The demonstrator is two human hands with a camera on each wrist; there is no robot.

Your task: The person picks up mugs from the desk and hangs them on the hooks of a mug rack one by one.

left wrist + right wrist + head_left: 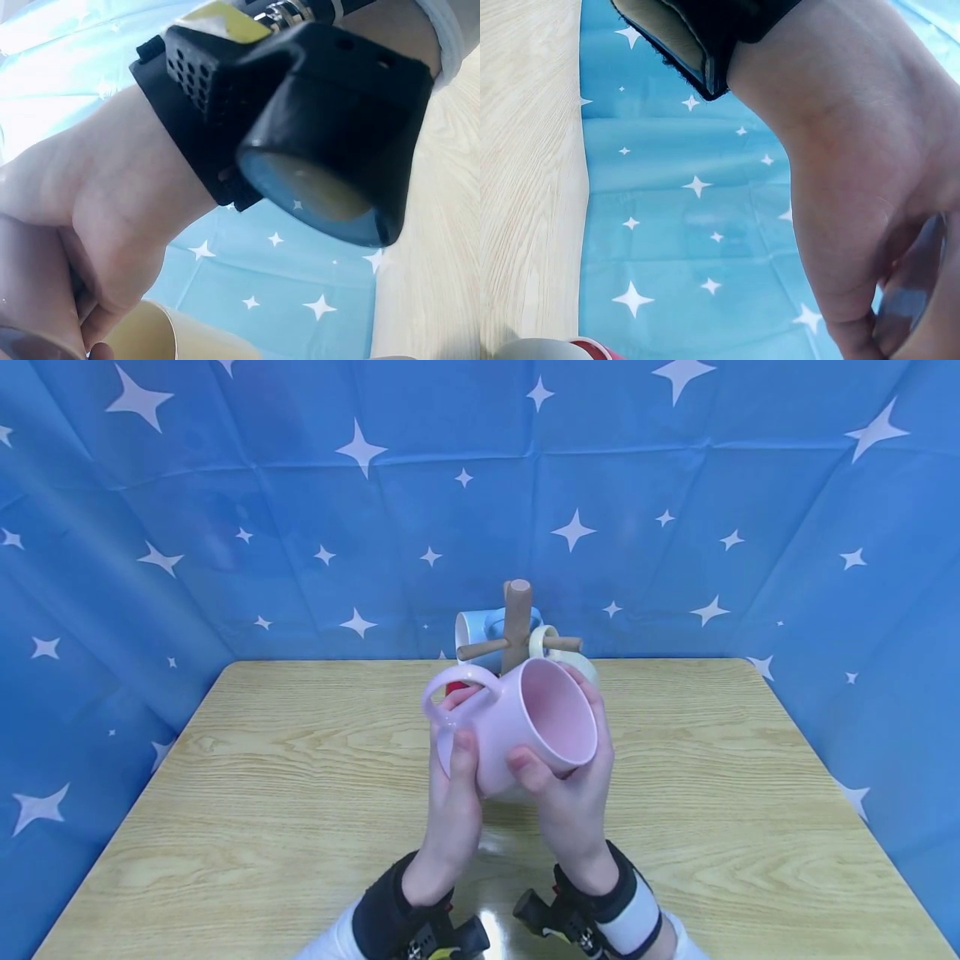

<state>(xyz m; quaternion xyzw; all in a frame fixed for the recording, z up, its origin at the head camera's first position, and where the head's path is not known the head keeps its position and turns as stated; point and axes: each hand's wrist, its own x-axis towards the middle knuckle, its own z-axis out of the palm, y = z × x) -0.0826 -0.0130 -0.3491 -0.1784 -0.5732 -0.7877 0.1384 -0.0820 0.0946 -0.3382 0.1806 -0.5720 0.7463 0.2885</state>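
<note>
Both hands hold a pink mug (501, 739) above the table, tilted with its mouth towards the right and its handle to the left. My left hand (454, 802) grips it at the handle side, thumb along the body and fingers partly hidden behind. On the mouth side, my right hand (576, 802) has its thumb near the rim and its fingers wrapped round the far side. Just beyond the mug stands a wooden mug tree (517, 618). A light blue mug (474, 631) and a pale yellow mug (581, 665) hang on it, its base hidden by the pink mug.
Something red (452, 688) shows in part behind the pink mug. Wood-grain table (300, 777) extends to both sides. A blue curtain with white stars (360, 543) hangs behind and at the sides. Each wrist carries a black strap with a camera (337, 135).
</note>
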